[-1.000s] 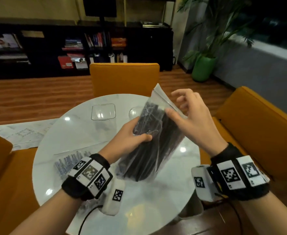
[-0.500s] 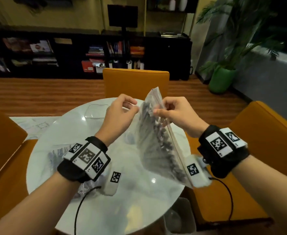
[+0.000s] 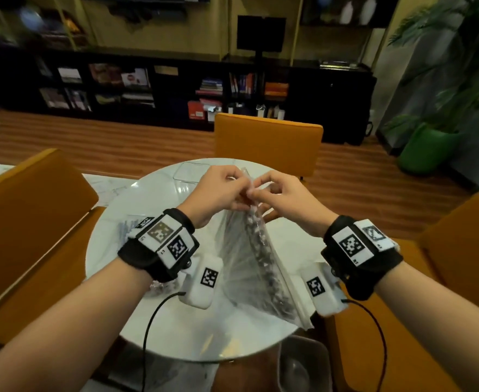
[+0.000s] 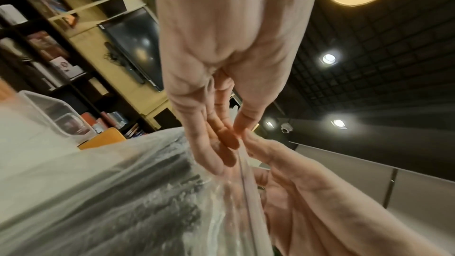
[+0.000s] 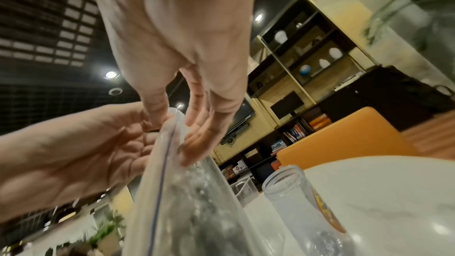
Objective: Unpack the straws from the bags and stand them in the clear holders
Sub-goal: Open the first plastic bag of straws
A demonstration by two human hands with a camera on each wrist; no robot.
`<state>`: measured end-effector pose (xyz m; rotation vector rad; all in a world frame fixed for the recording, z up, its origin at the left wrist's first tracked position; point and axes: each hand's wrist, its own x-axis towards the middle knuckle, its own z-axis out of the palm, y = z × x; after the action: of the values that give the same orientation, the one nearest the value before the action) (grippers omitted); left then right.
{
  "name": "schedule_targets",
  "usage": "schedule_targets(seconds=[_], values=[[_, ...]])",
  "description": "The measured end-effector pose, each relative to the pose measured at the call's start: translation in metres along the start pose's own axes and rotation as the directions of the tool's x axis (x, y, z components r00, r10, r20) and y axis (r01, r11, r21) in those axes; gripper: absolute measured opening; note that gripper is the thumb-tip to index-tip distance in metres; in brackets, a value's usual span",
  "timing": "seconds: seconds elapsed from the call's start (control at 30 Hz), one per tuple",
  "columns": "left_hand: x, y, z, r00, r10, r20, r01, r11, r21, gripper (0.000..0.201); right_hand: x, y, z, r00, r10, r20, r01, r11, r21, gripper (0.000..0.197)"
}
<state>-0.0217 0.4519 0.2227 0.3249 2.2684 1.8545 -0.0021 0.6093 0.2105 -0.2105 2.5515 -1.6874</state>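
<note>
Round and white, the table (image 3: 114, 315) carries everything. Nearest, both wrists are raised over it, holding a clear zip bag (image 3: 241, 267) of black straws (image 3: 263, 258) on a slant above the tabletop, its sealed mouth turned upward. The left hand (image 3: 218, 193) and right hand (image 3: 283, 193) meet at the top corner, each pinching one lip of the seal between thumb and fingertips, palms facing, likely to pull it apart. Beyond them stand a square clear holder (image 3: 188, 172) and a clear bottle (image 5: 302, 207), both without straws so far. Farther off: an orange chair (image 3: 269, 142).
</note>
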Motion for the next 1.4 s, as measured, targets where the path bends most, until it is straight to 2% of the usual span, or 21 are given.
schedule_targets(seconds=[0.1,0.2,0.3,0.43,0.5,0.57,0.6,0.67,0.73,0.77,0.8,0.9,0.97,1.03,1.1,1.13,1.17,1.27,1.3,1.37,1.4], values=[[0.0,-0.003,-0.006,0.998,-0.014,0.057,0.016,0.999,-0.041,0.003,0.003,-0.001,0.003,0.999,-0.024,-0.026,0.025,0.997,0.074,0.022],[0.0,-0.008,-0.016,0.993,0.007,0.115,-0.003,0.999,-0.039,0.014,0.005,-0.005,0.007,0.999,-0.031,-0.021,0.034,0.994,0.109,0.013],[0.001,-0.011,-0.025,0.984,0.012,0.18,-0.005,0.999,-0.041,0.019,0.008,-0.008,0.011,0.999,-0.015,-0.042,0.02,0.992,0.122,0.017],[0.003,-0.012,-0.035,0.982,0.029,0.188,-0.031,0.999,0.009,0.021,0.013,-0.012,0.019,0.998,-0.012,-0.064,0.02,0.99,0.136,0.015],[0.004,-0.012,-0.038,0.986,0.068,0.155,-0.086,0.99,0.112,0.026,0.015,-0.016,0.025,0.996,0.012,-0.083,-0.001,0.99,0.139,0.015],[0.006,-0.012,-0.038,0.977,0.197,0.083,-0.213,0.91,0.357,0.025,0.019,-0.021,0.035,0.987,-0.015,-0.161,0.01,1.0,-0.027,0.02],[0.008,-0.011,-0.037,0.955,0.287,0.075,-0.283,0.808,0.517,0.024,0.021,-0.025,0.039,0.976,-0.076,-0.206,0.036,0.981,-0.193,0.021],[0.01,-0.011,-0.035,0.916,0.387,0.108,-0.338,0.595,0.729,0.027,0.027,-0.029,0.048,0.951,-0.208,-0.227,0.065,0.856,-0.513,0.02],[0.013,-0.013,-0.037,0.907,0.405,0.117,-0.33,0.509,0.795,0.035,0.03,-0.032,0.051,0.939,-0.239,-0.247,0.03,0.773,-0.634,0.018],[0.015,-0.016,-0.039,0.903,0.412,0.122,-0.337,0.504,0.795,0.037,0.032,-0.031,0.051,0.934,-0.232,-0.27,0.008,0.772,-0.636,0.018],[0.015,-0.016,-0.043,0.913,0.391,0.113,-0.332,0.556,0.762,0.034,0.033,-0.03,0.05,0.932,-0.212,-0.295,-0.008,0.801,-0.599,0.018],[0.018,-0.016,-0.053,0.961,0.268,0.067,-0.268,0.843,0.467,0.02,0.03,-0.031,0.048,0.961,-0.064,-0.271,-0.041,0.929,-0.367,0.022],[0.016,-0.015,-0.059,0.976,0.214,0.038,-0.216,0.941,0.26,0.008,0.027,-0.028,0.049,0.981,0.033,-0.192,-0.079,0.968,-0.237,0.022],[0.012,-0.021,-0.058,0.946,0.32,0.041,-0.318,0.902,0.292,0.019,0.027,-0.023,0.048,0.974,0.036,-0.225,-0.083,0.975,-0.205,0.015],[0.005,-0.03,-0.052,0.885,0.451,0.117,-0.441,0.731,0.521,0.013,0.028,-0.017,0.048,0.941,0.005,-0.338,-0.084,0.972,-0.221,0.016],[0.001,-0.035,-0.047,0.875,0.454,0.165,-0.452,0.649,0.612,0.013,0.029,-0.015,0.05,0.925,-0.001,-0.381,-0.089,0.972,-0.217,0.017],[0.002,-0.04,-0.043,0.877,0.445,0.183,-0.448,0.615,0.649,0.016,0.029,-0.013,0.054,0.913,-0.002,-0.407,-0.089,0.975,-0.204,0.018],[0.007,-0.042,-0.04,0.935,0.347,0.08,-0.32,0.722,0.613,0.023,0.027,-0.008,0.064,0.945,0.072,-0.32,-0.104,0.991,-0.083,0.019],[0.007,-0.043,-0.042,0.938,0.341,0.07,-0.314,0.741,0.593,0.023,0.026,-0.005,0.063,0.953,0.101,-0.285,-0.122,0.991,-0.057,0.015],[0.004,-0.046,-0.047,0.931,0.346,0.116,-0.343,0.721,0.602,0.022,0.023,0.0,0.055,0.951,0.087,-0.296,-0.144,0.974,-0.178,0.004],[0.0,-0.048,-0.048,0.921,0.36,0.147,-0.363,0.66,0.658,0.02,0.021,0.002,0.05,0.943,0.042,-0.33,-0.147,0.942,-0.302,0.001]])
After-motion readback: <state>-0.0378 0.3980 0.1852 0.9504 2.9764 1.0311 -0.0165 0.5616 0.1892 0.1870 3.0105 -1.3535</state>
